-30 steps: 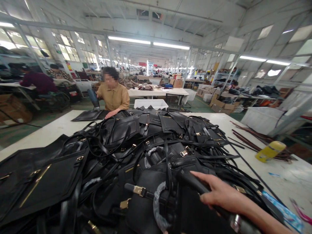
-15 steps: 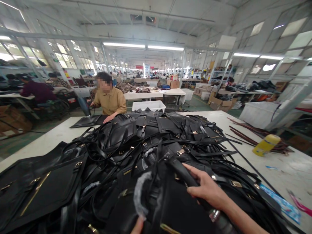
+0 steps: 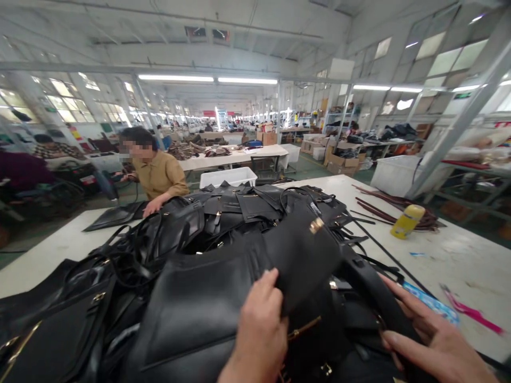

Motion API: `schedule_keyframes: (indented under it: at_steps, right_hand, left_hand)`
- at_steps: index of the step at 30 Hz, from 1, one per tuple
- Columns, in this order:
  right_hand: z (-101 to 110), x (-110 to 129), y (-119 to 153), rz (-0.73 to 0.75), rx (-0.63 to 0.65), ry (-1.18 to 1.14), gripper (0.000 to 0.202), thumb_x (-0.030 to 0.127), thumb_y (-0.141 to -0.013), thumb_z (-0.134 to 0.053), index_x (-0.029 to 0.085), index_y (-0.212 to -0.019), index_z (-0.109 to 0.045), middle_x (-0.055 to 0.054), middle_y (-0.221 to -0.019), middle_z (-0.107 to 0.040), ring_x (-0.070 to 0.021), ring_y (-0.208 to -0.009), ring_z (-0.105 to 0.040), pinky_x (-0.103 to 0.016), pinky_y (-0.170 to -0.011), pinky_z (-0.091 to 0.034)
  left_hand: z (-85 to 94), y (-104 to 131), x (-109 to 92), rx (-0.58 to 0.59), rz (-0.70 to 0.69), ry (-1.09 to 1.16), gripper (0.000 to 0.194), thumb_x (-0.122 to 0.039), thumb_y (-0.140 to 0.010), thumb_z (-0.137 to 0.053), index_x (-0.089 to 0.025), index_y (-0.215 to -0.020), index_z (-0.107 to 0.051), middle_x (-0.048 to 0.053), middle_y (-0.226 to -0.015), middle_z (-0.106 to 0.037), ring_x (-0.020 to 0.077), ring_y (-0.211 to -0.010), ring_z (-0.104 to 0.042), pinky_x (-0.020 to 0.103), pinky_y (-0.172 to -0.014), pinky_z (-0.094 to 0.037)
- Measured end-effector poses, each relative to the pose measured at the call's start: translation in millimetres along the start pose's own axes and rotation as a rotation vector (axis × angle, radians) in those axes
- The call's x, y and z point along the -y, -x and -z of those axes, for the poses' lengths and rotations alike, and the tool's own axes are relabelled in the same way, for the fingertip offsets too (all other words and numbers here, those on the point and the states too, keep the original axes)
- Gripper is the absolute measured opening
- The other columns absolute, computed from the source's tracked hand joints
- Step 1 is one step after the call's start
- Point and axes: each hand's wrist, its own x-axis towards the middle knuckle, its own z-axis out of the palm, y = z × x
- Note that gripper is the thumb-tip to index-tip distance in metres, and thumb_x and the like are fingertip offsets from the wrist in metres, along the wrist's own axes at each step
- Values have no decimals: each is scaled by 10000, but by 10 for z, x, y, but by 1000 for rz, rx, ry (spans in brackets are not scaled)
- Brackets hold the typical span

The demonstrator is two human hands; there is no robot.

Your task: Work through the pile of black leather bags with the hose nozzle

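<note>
My left hand [image 3: 261,324] is closed on a black leather bag [image 3: 191,308] whose smooth panel lies to its left. A flap with a gold buckle [image 3: 316,226], smeared by motion, rises just right of the fingers; whether it belongs to the same bag I cannot tell. At the right, my right hand [image 3: 431,324] curls around a thick, arched black bag handle [image 3: 369,282], thumb below and fingers behind it. Under and around both hands spreads a pile of black bags [image 3: 255,205] with straps and gold zips and buckles.
A pale table [image 3: 451,255] carries the pile. On its right stand a yellow bottle [image 3: 407,221], brown straps [image 3: 375,205], a blue patterned packet [image 3: 433,303] and a pink tool [image 3: 471,311]. Across the table a co-worker [image 3: 159,173] holds a dryer-like tool [image 3: 107,186]. Behind is a white bin [image 3: 229,176].
My left hand has come up into view and gripped a bag, which now covers the middle of the pile. My right hand has moved right with the handle. The view has turned slightly right.
</note>
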Motion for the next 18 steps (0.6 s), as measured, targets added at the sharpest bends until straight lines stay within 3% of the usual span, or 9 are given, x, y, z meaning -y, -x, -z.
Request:
schedule_keyframes:
  at_steps: [3,4,6,8,10,12,15,18]
  right_hand:
    - [124,-201,72,-54,-38,25,786,329,-670,-676,224,-1347,-291,-49,-1317,-468,-238,-1180,-443,-195,-863,-477]
    - [161,-260,93,-78,-61,32,792,339,-680,-664,225,-1356,-268,-47,-1321,-462,-240,-1173,-452,-198,-848,-490]
    - [230,-357,133,-117,-128,48,813,366,-687,-649,215,-1368,-232,-50,-1282,-510,-242,-1128,-503,-200,-806,-519]
    - [293,-422,179,-150,-226,84,817,387,-697,-631,208,-1373,-211,-48,-1245,-549,-237,-1090,-538,-195,-774,-534]
    - [345,-454,236,-163,-301,135,795,393,-708,-611,211,-1373,-215,-39,-1257,-539,-235,-1109,-521,-198,-790,-527]
    - [375,-462,307,-144,-285,204,769,369,-711,-608,222,-1368,-237,-15,-1319,-469,-233,-1179,-447,-210,-868,-481]
    - [331,-453,425,-97,-99,295,732,264,-678,-643,250,-1338,-326,32,-1354,-415,-224,-1233,-375,-243,-995,-352]
    - [148,-470,507,-149,157,287,657,236,-634,-679,265,-1255,-465,18,-1285,-504,-253,-1198,-426,-297,-1009,-339]
  left_hand:
    - [-1035,107,76,257,-24,-33,458,-175,-652,-520,-219,-1108,-532,64,-1362,-396,327,-1278,-263,680,-974,-169]
    - [-1280,176,150,283,-44,-45,576,-159,-645,-517,-257,-1208,-448,40,-1398,-331,325,-1293,-224,702,-966,-128]
    - [-1567,296,316,297,-92,-81,740,-53,-626,-464,-316,-1299,-305,-5,-1431,-248,282,-1314,-181,686,-984,-101]
    - [-1637,349,451,269,-115,-110,822,43,-598,-392,-311,-1326,-243,-12,-1440,-228,225,-1321,-175,623,-1021,-127]
    - [-1599,333,520,216,-101,-96,823,65,-604,-370,-262,-1342,-213,27,-1446,-220,197,-1322,-177,560,-1036,-170]
    - [-1544,279,537,168,-69,-55,804,40,-619,-402,-223,-1351,-196,65,-1454,-199,198,-1326,-163,512,-1037,-197]
    - [-1507,192,543,182,-53,3,799,6,-618,-448,-225,-1346,-216,68,-1455,-202,211,-1330,-145,482,-1027,-206]
    - [-1508,150,584,222,-65,52,745,-11,-668,-428,-246,-1345,-223,48,-1452,-218,192,-1328,-151,455,-1019,-215]
